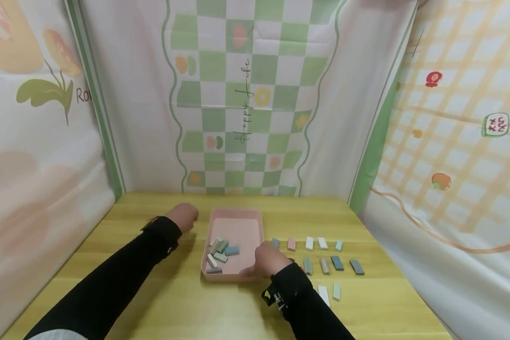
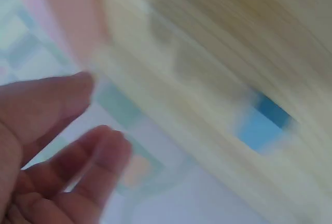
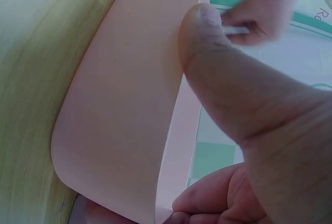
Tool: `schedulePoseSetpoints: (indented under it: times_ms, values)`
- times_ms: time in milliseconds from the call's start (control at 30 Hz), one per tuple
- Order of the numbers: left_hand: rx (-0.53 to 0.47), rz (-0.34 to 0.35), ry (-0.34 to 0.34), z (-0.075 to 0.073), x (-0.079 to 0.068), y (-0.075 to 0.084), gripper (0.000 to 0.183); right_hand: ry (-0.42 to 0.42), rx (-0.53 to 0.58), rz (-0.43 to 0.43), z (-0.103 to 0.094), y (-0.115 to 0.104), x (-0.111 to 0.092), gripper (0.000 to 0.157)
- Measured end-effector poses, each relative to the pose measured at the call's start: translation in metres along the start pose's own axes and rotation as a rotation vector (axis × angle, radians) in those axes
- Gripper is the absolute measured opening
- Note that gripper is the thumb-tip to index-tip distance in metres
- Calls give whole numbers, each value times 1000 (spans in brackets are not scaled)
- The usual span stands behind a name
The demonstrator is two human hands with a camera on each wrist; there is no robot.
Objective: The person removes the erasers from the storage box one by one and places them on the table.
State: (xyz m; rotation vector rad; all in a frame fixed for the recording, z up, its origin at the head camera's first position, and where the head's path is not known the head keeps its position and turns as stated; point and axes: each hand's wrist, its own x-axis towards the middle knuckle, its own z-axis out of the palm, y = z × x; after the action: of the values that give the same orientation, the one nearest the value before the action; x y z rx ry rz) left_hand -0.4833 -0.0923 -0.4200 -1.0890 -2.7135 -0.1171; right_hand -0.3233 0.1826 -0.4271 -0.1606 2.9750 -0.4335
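A pink rectangular tray (image 1: 240, 231) lies on the table, with several small pastel blocks (image 1: 221, 246) heaped in its left near part. My right hand (image 1: 269, 260) grips the tray at its near right corner; in the right wrist view the thumb (image 3: 205, 24) presses on the pink wall. To the left of the tray, apart from it, hovers my left hand (image 1: 183, 216). Between its loosely bent fingers (image 2: 111, 149) and thumb I see a gap and nothing held. A blurred blue block (image 2: 262, 128) sits on the table near that hand; the head view does not show it.
Right of the tray, several blocks lie in rough rows, among them a pink block (image 1: 291, 244), a dark blue block (image 1: 337, 263) and a pale green block (image 1: 336, 291). Patterned cloth (image 1: 255, 94) hangs behind the wooden table (image 1: 170, 297) and along both sides.
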Motion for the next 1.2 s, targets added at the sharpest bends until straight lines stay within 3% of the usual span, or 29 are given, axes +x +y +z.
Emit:
schedulePoseSetpoints:
  times_ms: [100, 233, 333, 433, 533, 633, 733, 900, 1000, 1100, 1200]
  values:
    - [-72, 101, 33, -1, 8, 34, 14, 3, 21, -1, 3, 0, -4, 55]
    - [-106, 214, -32, -2, 16, 79, 19, 12, 39, -13, 2, 0, -6, 54]
    - [-82, 239, -97, 10, 13, 102, 24, 9, 61, -28, 6, 1, -10, 54]
    - [-49, 247, -157, 29, 7, 115, 29, 12, 70, -48, 12, 4, -15, 56]
    - [-44, 243, -176, 45, 2, 122, 28, 15, 89, -57, 18, 8, -19, 57]
    - [-33, 244, -142, 50, 4, 121, 24, 10, 90, -73, 16, 9, -16, 57]
    - [-18, 280, -79, 41, 17, 116, 24, 30, 83, -93, 2, 8, -5, 60]
    - [-24, 362, -33, 28, 24, 124, 22, 41, 91, -99, -11, 9, -1, 62]
    - [-16, 407, -16, 33, 24, 126, 9, 15, 106, -95, -10, 11, -1, 64]
    - [-42, 423, 46, 37, 22, 122, 14, 14, 90, -94, -5, 11, -2, 66]
    - [-136, 383, 94, 25, 19, 114, 8, 8, 57, -81, 0, 10, -3, 64]
